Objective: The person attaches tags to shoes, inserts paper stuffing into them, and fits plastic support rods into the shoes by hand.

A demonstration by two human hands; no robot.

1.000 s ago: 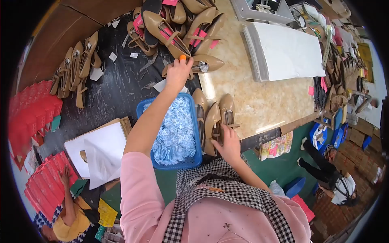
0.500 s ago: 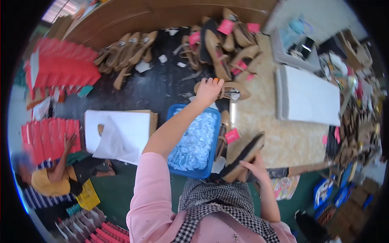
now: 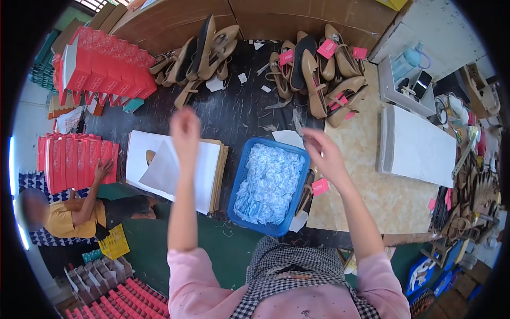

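Observation:
My left hand (image 3: 185, 127) is raised over the dark left part of the table, just below a pile of tan shoes (image 3: 212, 53). Motion smears its fingers, and I see no shoe in it. My right hand (image 3: 325, 154) hovers by the upper right rim of a blue basket (image 3: 231, 204), fingers apart and holding nothing. Small clear packets (image 3: 268, 183) fill the basket. Beyond my right hand lies another group of tan shoes (image 3: 314, 85), several with pink tags (image 3: 326, 49). One more shoe (image 3: 305, 196) is partly hidden beside the basket, near a pink tag.
White paper sheets (image 3: 204, 175) lie stacked left of the basket. Red boxes (image 3: 101, 69) stand at the left, where a person in a yellow top (image 3: 64, 219) touches another row. To the right are a white stack (image 3: 422, 146) and a bin (image 3: 390, 87) with a bottle.
Both hands have let go of the shoes they held. Two more shoes now lie on the back left pile. My left hand moved left; my right rose from my lap to the basket.

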